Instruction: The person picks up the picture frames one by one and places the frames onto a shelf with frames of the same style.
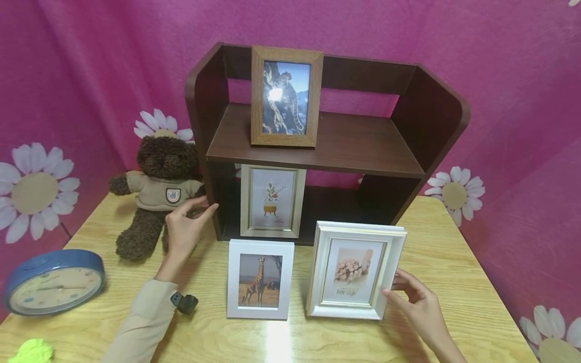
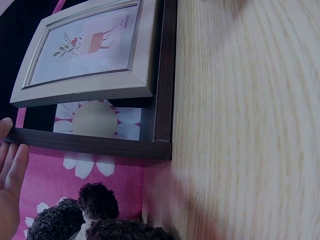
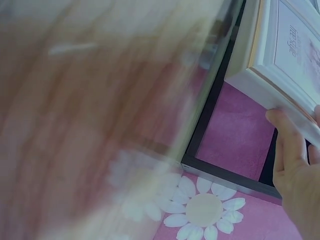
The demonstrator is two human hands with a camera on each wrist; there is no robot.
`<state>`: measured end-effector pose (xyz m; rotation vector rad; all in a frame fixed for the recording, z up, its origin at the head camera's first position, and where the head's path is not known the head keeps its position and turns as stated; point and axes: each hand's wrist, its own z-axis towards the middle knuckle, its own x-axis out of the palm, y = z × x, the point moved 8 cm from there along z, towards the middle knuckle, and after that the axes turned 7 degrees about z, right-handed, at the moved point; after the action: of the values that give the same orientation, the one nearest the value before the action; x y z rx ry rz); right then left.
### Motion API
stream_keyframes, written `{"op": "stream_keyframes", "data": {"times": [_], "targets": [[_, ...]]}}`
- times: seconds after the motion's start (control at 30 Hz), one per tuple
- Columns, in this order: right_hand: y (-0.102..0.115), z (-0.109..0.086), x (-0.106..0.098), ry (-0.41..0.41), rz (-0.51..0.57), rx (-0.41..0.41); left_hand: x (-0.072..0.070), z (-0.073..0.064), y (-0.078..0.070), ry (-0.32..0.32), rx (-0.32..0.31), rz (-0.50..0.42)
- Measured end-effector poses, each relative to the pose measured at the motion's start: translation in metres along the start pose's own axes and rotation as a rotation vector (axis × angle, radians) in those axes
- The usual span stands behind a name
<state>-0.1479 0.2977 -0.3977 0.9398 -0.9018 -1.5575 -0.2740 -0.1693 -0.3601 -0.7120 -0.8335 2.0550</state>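
My right hand (image 1: 419, 307) grips a deep white picture frame (image 1: 315, 282) by its right edge, thumb in front and fingers behind. The frame holds a flower print lettered "free style" and stands tilted before the lower right of a dark brown desk shelf (image 1: 363, 146). At the shelf's left side panel, my left hand (image 1: 183, 232) pinches the front edge, with the thumb (image 2: 6, 127) on the inner face and fingers (image 2: 15, 170) on the outer. Inside the lower compartment leans a cream picture frame (image 1: 245, 201) with a potted plant print.
A wooden leopard photo frame (image 1: 257, 96) stands on the upper board. In front of the shelf is a white giraffe photo frame (image 1: 233, 282). At left are a brown teddy bear (image 1: 156, 194), a blue clock (image 1: 54, 282) and a bright yellow-green object (image 1: 34, 351).
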Motion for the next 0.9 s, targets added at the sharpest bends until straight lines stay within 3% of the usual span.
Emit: {"op": "stream_keyframes", "data": {"times": [0.2,0.47,0.9], "targets": [[0.003,0.005,-0.001,-0.024,0.035,-0.003,-0.001,-0.001,-0.001,0.006,-0.018,-0.007],[0.003,0.016,-0.002,-0.031,0.091,0.008,-0.007,0.0,-0.034,0.02,-0.023,0.02],[-0.006,0.039,-0.003,-0.069,0.061,0.042,-0.008,0.0,-0.038,0.02,0.0,0.032]]}}
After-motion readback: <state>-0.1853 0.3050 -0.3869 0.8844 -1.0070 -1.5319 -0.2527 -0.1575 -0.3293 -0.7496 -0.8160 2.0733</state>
